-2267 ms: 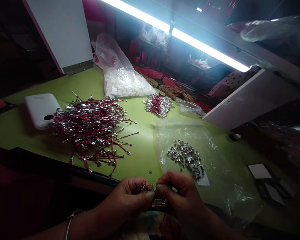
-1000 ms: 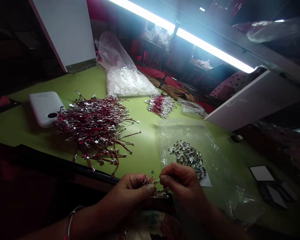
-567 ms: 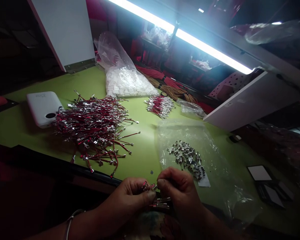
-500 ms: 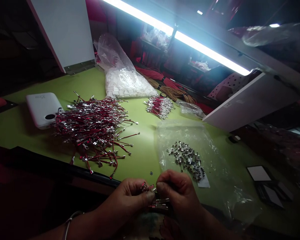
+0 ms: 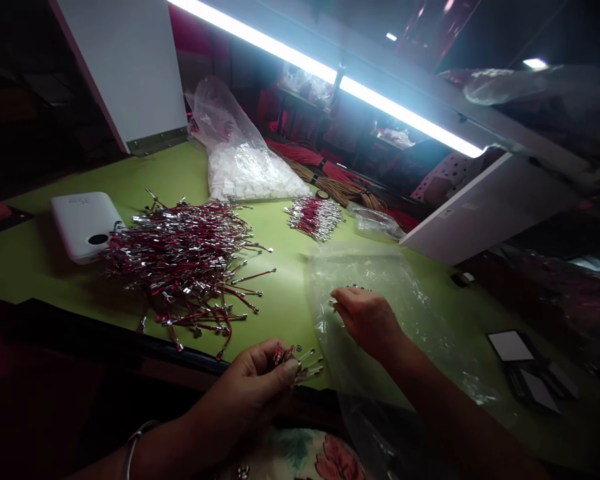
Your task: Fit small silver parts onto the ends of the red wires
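Note:
My left hand [image 5: 263, 380] is closed around a small bunch of short red wires [image 5: 283, 355] near the table's front edge. Their silvery crimp terminals [image 5: 310, 370] stick out to the right past the thumb. My right hand [image 5: 367, 320] reaches over the clear plastic bag [image 5: 380, 260] that lies flat on the table. Its fingers are bent and pressed together, pointing down and left, and cover most of the loose metal terminals there. One small metal piece [image 5: 333, 302] shows at the fingertips. Whether it is gripped is hard to see.
A large heap of red wires with terminals [image 5: 180, 247] lies to the left, against a white power bank [image 5: 87, 227]. Behind are a bag of white connectors [image 5: 255, 170] and a neat wire bundle [image 5: 314, 217]. Dark-framed white pieces [image 5: 510, 347] lie right. A lamp [image 5: 410, 113] hangs above.
My right hand has left my left hand and moved forward onto the loose terminals on the bag. The left hand keeps the wires and has shifted slightly left.

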Demonstrator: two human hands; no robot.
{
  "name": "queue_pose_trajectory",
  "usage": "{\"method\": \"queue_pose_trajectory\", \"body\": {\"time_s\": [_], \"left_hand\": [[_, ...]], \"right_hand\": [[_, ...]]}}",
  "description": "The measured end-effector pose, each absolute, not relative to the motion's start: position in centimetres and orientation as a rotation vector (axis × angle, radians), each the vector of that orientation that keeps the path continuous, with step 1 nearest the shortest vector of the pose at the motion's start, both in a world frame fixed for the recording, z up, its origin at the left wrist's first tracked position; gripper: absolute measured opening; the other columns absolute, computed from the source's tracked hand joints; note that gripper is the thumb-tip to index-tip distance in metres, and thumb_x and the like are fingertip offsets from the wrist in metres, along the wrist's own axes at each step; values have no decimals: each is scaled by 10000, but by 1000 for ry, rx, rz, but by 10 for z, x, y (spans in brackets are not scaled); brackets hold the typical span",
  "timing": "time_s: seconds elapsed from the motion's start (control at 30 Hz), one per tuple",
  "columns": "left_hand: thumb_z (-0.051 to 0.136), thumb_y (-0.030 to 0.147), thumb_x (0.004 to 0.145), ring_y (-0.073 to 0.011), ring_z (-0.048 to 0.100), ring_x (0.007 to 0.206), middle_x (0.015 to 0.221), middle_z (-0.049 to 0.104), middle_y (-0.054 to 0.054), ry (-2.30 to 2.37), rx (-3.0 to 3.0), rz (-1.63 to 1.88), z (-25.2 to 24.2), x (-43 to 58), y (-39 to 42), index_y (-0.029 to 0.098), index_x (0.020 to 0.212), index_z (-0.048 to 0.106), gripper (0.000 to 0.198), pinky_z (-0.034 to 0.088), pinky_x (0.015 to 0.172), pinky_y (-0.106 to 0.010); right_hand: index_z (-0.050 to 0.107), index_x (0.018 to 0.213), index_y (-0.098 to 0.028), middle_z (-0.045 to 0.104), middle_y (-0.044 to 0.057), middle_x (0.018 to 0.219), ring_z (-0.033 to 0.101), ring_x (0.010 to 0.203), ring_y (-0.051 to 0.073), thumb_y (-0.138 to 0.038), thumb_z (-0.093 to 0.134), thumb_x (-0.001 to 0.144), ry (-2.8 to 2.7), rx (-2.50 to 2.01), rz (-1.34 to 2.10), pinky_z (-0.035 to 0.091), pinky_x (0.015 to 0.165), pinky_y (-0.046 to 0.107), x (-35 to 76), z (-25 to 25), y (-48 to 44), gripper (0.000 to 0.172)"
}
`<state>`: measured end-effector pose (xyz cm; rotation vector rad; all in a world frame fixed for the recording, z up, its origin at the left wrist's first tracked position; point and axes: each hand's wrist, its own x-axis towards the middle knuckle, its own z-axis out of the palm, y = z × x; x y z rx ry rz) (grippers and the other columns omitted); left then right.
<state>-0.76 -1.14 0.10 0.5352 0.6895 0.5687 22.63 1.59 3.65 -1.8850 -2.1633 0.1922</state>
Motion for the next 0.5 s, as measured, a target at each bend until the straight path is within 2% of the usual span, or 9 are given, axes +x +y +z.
{"method": "queue_pose_trajectory", "body": {"time_s": [0.13,0.27,0.33,0.4,0.5], "left_hand": [[832,469,722,-20,275,404,596,511,68,704,556,495,-1,-11,-12,184,772,578,385,141,362,-162],[796,476,763,-14,191,341,507,428,104,644,579,460,5,-15,-11,190,766,587,354,100,331,-185],[777,461,790,-18,223,361,524,446,94,614,576,453,8,-17,-11,180,786,616,323,121,348,-183],[780,437,797,-27,310,433,591,505,63,596,579,473,11,-17,-12,161,802,645,307,190,396,-168],[799,418,783,-57,412,556,658,552,25,605,616,478,13,-15,-13,131,771,664,317,299,505,-173]], "right_hand": [[668,695,-143,649,77,661,602,650,198,44,540,742,-2194,-1893,258,381,642,298,226,26,33,232],[693,970,-150,690,88,849,634,735,188,-84,509,886,-2083,-1843,339,443,662,283,220,25,22,213],[666,1006,-171,680,44,791,631,660,156,-215,538,930,-1902,-1731,651,468,603,255,214,27,9,155],[651,926,-184,644,-8,668,605,556,127,-309,619,906,-1552,-1517,1108,463,536,230,205,31,-3,130],[647,816,-188,631,-38,622,588,526,92,-315,745,830,-1117,-1231,1461,453,525,201,186,36,-17,161]]}}
